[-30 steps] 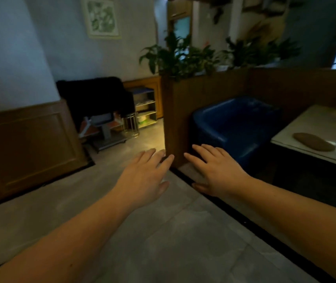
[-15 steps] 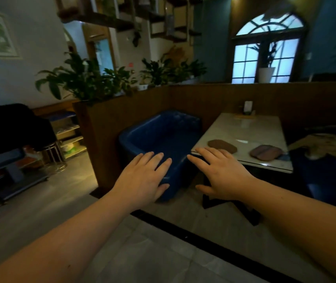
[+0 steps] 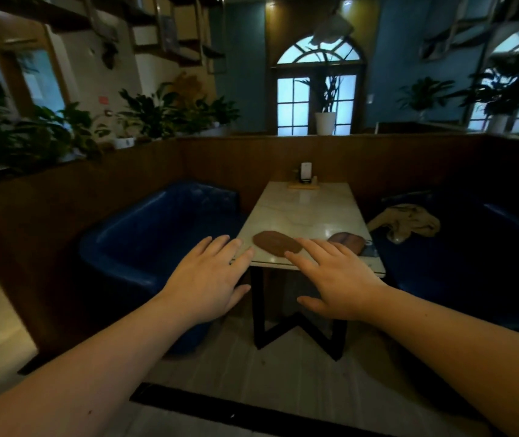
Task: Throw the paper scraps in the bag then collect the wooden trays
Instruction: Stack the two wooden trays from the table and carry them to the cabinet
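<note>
1. Two wooden trays: left tray (image 3: 277, 243) and right tray (image 3: 347, 242) lie near the table (image 3: 305, 212) front edge.
2. Your left hand (image 3: 207, 279) and right hand (image 3: 335, 279): grip spread, holding nothing, hovering short of the table.

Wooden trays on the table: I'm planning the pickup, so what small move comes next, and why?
Probably step closer to the table. Both the left hand and right hand are open and empty, held short of the two wooden trays near its front edge. No paper scraps or bag show.
</note>
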`<state>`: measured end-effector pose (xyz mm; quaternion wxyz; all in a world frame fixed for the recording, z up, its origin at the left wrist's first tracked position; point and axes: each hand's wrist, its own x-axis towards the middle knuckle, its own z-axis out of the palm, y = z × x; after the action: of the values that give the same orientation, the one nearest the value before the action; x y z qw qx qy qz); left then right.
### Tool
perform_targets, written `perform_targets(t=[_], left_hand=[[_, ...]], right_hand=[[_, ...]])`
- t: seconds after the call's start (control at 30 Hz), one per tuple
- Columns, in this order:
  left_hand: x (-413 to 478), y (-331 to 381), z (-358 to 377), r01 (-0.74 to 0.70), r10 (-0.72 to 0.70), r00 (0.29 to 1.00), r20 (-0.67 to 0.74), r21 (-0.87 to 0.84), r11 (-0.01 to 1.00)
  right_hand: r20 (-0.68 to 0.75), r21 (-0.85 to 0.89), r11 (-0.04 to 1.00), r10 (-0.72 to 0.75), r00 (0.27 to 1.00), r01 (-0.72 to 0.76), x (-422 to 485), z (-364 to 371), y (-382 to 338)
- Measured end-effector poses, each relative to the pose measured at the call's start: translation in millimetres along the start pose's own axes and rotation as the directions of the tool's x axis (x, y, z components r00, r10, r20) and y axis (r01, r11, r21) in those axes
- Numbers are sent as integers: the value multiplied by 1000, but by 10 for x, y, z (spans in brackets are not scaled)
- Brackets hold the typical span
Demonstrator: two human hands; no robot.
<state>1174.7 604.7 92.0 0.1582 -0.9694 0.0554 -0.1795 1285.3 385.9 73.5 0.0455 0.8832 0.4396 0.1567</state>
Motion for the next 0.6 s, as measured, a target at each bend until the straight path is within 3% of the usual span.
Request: perform_targets(t=[0.3,0.6], left_hand=[[1365,-730,689,-126,126,992,-21,-31,992],[2477,-808,1475,-204,204,979,-11,-64,977]], right_hand=[[36,-9,981,192,981,-192,1022,423,707],[102,23,949,310,945,-314,1497,1022,1480]])
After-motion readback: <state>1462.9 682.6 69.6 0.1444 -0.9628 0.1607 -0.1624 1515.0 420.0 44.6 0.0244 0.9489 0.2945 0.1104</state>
